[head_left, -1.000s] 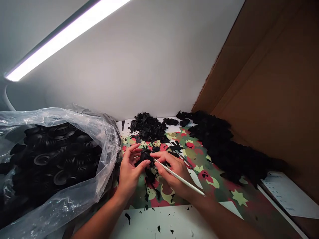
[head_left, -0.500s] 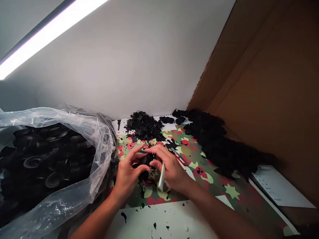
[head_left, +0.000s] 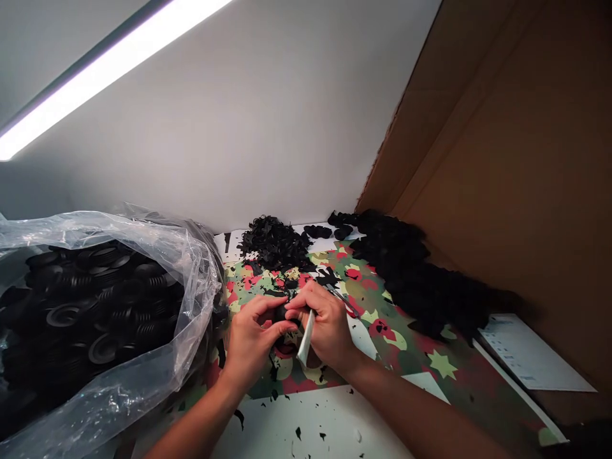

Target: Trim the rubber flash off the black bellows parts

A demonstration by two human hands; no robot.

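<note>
1 clear bag of black ribbed parts, too many to count; 1 heap of black scraps; 1 long black pile; 1 white tool; 1 black piece. That piece sits between 2 hands: left hand pinching it, right hand gripping the white tool alongside.

Camouflage-patterned work surface, black scrap heap, larger black pile, white sheet

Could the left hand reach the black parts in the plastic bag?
Probably yes: the plastic bag is open, only its rim between the left hand and black parts, but that hand holds a dark piece.
</note>
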